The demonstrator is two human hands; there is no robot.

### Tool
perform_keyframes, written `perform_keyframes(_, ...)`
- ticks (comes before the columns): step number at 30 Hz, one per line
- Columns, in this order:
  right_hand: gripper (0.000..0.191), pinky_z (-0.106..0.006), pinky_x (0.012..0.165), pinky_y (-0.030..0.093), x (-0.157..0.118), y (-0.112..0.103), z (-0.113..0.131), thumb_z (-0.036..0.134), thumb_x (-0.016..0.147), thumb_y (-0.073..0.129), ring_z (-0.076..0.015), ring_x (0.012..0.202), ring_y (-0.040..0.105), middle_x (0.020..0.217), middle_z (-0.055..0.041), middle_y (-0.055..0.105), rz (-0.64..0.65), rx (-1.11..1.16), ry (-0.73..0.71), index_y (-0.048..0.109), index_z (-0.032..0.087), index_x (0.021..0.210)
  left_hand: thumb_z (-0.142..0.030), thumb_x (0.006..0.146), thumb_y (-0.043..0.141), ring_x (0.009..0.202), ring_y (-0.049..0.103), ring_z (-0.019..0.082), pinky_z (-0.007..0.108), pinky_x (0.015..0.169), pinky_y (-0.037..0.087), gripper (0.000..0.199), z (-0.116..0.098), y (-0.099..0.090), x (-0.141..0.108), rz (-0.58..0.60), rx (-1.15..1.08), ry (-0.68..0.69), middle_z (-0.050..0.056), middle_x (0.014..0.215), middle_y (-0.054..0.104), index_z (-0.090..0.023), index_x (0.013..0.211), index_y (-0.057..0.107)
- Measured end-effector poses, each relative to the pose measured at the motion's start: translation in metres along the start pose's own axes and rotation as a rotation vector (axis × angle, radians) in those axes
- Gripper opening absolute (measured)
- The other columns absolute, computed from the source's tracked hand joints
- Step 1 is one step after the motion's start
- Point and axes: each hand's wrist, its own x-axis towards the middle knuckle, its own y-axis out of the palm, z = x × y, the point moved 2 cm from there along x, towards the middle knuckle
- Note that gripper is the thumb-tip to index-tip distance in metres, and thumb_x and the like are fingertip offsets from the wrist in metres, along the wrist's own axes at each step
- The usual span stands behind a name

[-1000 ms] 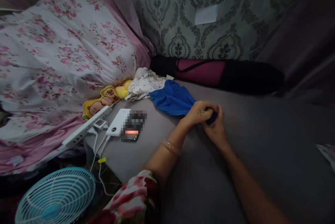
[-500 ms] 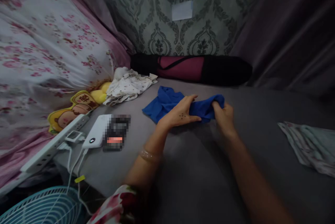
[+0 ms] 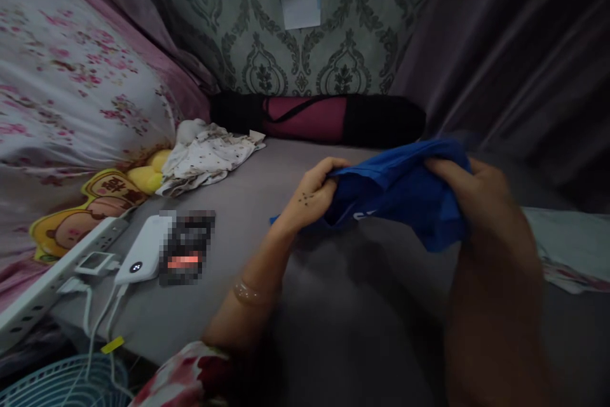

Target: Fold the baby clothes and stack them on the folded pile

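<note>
A blue cloth garment [image 3: 400, 185], with a small patch of white print on it, is stretched between my hands above the grey bed sheet [image 3: 248, 229]. My left hand [image 3: 312, 194] is closed on its left edge, fingers curled under the thumb. At the other end, my right hand [image 3: 486, 194] grips the cloth with the thumb on top; its remaining fingers are partly hidden and blurred. The garment's exact kind is not clear from its folds.
Left lie a white power bank [image 3: 145, 248], a pixelated dark object [image 3: 188, 248], a power strip [image 3: 61, 273], a yellow plush [image 3: 67, 229] and a spotted white cloth [image 3: 204, 156]. A black-and-maroon long bag [image 3: 305, 118] lies behind. Folded fabric [image 3: 572, 242] sits right; a blue fan [image 3: 67, 381] stands lower left.
The blue garment has been lifted and pulled wider. My right hand has moved right and up with it; my left hand has closed on its edge. The view has turned slightly right.
</note>
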Motion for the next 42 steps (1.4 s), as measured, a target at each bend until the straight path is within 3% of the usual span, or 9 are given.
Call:
perform_keyframes(4,0.026,-0.033,0.051,0.050,0.006,-0.009,-0.013,0.048,0.071,0.070,-0.0207,0.057,0.063,0.068,-0.0047,0.070,0.269,-0.114,-0.040,0.073,0.024,0.079,-0.026,0.082,0.061,0.097,0.060,0.018,0.030,0.090,0.046,0.026,-0.001,-0.004,0.000,0.013,-0.007,-0.042,0.004,0.103,0.067,-0.018,0.107,0.065)
perform_keyframes(9,0.025,-0.028,0.045,0.050,0.030,0.001,-0.063,0.046,0.071,0.068,-0.0192,0.054,0.064,0.062,-0.0009,0.070,0.732,-0.334,-0.186,0.073,0.022,0.072,-0.032,0.080,0.062,0.080,0.059,0.015,0.026,0.075,0.046,0.018,0.039,0.013,0.001,0.011,0.049,-0.152,0.002,0.078,0.065,-0.016,0.079,0.069)
perform_keyframes(11,0.019,-0.028,0.044,0.049,0.038,0.002,-0.080,0.042,0.068,0.070,-0.0187,0.052,0.063,0.061,-0.0006,0.070,0.821,-0.436,-0.228,0.074,0.023,0.071,-0.033,0.083,0.058,0.073,0.056,0.014,0.024,0.069,0.044,0.024,0.051,0.018,0.001,0.034,0.068,-0.171,0.000,0.070,0.060,-0.015,0.069,0.065)
perform_keyframes(13,0.021,-0.030,0.049,0.051,0.042,0.003,-0.088,0.039,0.065,0.073,-0.0208,0.058,0.066,0.070,-0.0026,0.073,0.766,-0.535,-0.251,0.076,0.023,0.079,-0.036,0.084,0.056,0.070,0.053,0.012,0.023,0.065,0.042,0.029,0.056,0.021,0.001,0.056,0.067,-0.170,-0.001,0.067,0.057,-0.015,0.065,0.063)
perform_keyframes(17,0.052,-0.042,0.078,0.055,0.035,0.012,-0.073,0.043,0.067,0.073,-0.0290,0.093,0.067,0.113,-0.0084,0.070,0.525,-0.558,-0.327,0.068,0.024,0.115,-0.045,0.084,0.057,0.068,0.052,0.012,0.022,0.063,0.040,0.035,0.053,0.022,0.001,0.077,0.045,-0.178,0.000,0.068,0.057,-0.015,0.068,0.064)
perform_keyframes(23,0.044,-0.043,0.106,0.040,0.017,0.051,-0.051,0.034,0.080,0.064,-0.0244,0.122,0.055,0.128,-0.0014,0.063,0.682,-0.258,-0.519,0.063,0.029,0.124,-0.050,0.086,0.055,0.062,0.046,0.010,0.022,0.057,0.036,0.042,0.047,0.020,0.001,0.119,-0.019,-0.184,-0.002,0.063,0.050,-0.015,0.061,0.059)
perform_keyframes(30,0.030,-0.039,0.090,0.051,0.020,0.069,-0.067,0.040,0.081,0.063,-0.0226,0.097,0.067,0.103,-0.0028,0.073,0.675,-0.135,-0.434,0.073,0.025,0.105,-0.060,0.087,0.047,0.051,0.037,0.007,0.021,0.046,0.027,0.054,0.047,0.018,-0.003,0.200,-0.119,-0.331,-0.004,0.054,0.039,-0.015,0.058,0.052)
perform_keyframes(38,0.030,-0.031,0.067,0.052,0.036,0.055,-0.073,0.047,0.076,0.066,-0.0202,0.075,0.067,0.082,-0.0032,0.074,0.313,-0.106,-0.291,0.075,0.020,0.085,-0.045,0.084,0.060,0.087,0.058,0.016,0.025,0.074,0.045,0.036,0.062,-0.011,0.000,0.162,0.074,-0.271,0.007,0.097,0.067,-0.015,0.103,0.067)
perform_keyframes(42,0.031,-0.029,0.056,0.048,0.048,0.041,-0.080,0.050,0.071,0.070,-0.0188,0.064,0.063,0.069,-0.0023,0.071,0.204,-0.143,-0.217,0.074,0.020,0.075,-0.041,0.079,0.065,0.074,0.055,0.013,0.025,0.068,0.044,0.032,0.066,-0.025,-0.001,0.126,0.173,-0.304,0.003,0.082,0.063,-0.014,0.097,0.066)
